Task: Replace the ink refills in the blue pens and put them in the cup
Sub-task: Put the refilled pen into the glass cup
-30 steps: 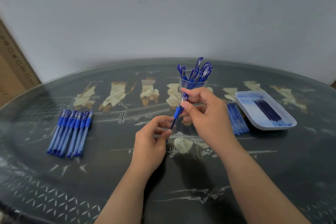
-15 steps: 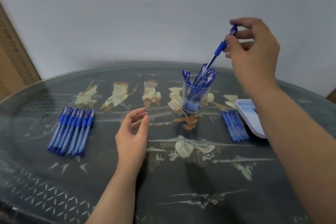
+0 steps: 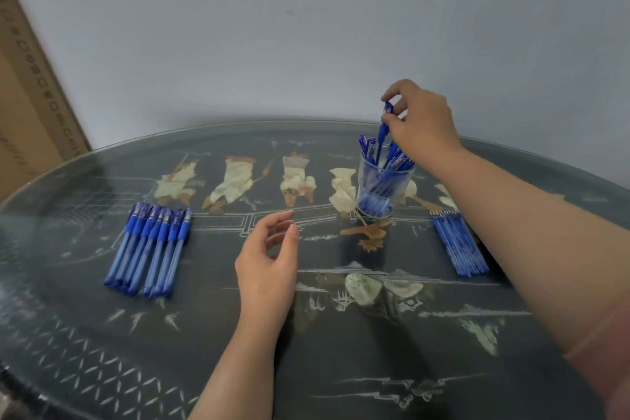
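Already the cup holds many pens; the right hand pinches one more pen at its mouth, the left hand is loose and empty; the pen row at left waits.

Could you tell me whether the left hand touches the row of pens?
Apart. The head view shows table between left hand and row of pens.

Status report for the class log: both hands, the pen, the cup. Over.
Right hand pinches pen by its top, tip inside cup. Left hand open, holding nothing. Cup crowded with other pens; nothing else blocks it.
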`<state>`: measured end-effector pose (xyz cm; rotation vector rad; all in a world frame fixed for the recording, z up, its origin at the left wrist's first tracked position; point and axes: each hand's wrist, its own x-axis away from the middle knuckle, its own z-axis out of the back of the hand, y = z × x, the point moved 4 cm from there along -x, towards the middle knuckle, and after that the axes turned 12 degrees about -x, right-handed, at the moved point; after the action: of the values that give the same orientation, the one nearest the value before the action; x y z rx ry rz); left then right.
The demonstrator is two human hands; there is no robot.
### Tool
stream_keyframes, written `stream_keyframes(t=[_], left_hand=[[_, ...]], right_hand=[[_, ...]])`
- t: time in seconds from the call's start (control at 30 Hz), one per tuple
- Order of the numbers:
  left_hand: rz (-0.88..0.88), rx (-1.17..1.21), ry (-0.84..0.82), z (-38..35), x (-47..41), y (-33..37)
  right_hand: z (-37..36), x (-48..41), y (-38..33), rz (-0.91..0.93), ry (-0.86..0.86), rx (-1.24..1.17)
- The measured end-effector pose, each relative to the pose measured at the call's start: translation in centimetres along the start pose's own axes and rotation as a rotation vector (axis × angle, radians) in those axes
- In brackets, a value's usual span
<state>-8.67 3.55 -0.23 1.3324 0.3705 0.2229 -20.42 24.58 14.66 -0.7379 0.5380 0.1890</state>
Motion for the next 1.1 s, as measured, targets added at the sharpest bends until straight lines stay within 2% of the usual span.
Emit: stream_keyframes(t=[0.2, 0.4, 0.5, 0.6, 0.7, 0.77, 0.9, 1.0, 1.1], left_hand=[[-0.005, -0.01, 0.006, 0.0, 0.0, 0.0], [-0.017, -0.039, 0.004, -0.1, 0.0, -0.1], [-0.018, -0.042, 0.002, 0.0, 0.0, -0.1], [-0.024, -0.036, 0.002, 0.2, 0.1, 0.0], [-0.044, -0.013, 0.007, 0.5, 0.5, 0.6], [-0.054, 0.014, 0.027, 1.1, 0.8, 1.3], [-0.126, 0.0, 0.118, 4.6, 0.7, 2.2], [-0.124, -0.006, 0.28, 9.3, -0.4, 1.6], [-0.086, -0.1, 0.444, 14.3, -1.8, -0.2]], right_hand=[[-1.7, -0.5, 1.2, -0.113, -0.203, 0.124], [-1.2, -0.4, 1.2, -0.134, -0.224, 0.072], [-0.3, 0.4, 0.7, -0.12, -0.17, 0.015], [0.8, 2.2, -0.2, -0.064, -0.041, -0.058], [1.2, 6.7, -1.8, 0.034, 0.109, -0.145], [0.8, 10.8, -3.2, 0.078, 0.147, -0.222], [-2.6, 17.2, -4.2, 0.001, 0.057, -0.313], [-7.0, 19.6, -4.6, -0.058, -0.053, -0.319], [-11.2, 20.3, -6.4, -0.029, -0.135, -0.308]])
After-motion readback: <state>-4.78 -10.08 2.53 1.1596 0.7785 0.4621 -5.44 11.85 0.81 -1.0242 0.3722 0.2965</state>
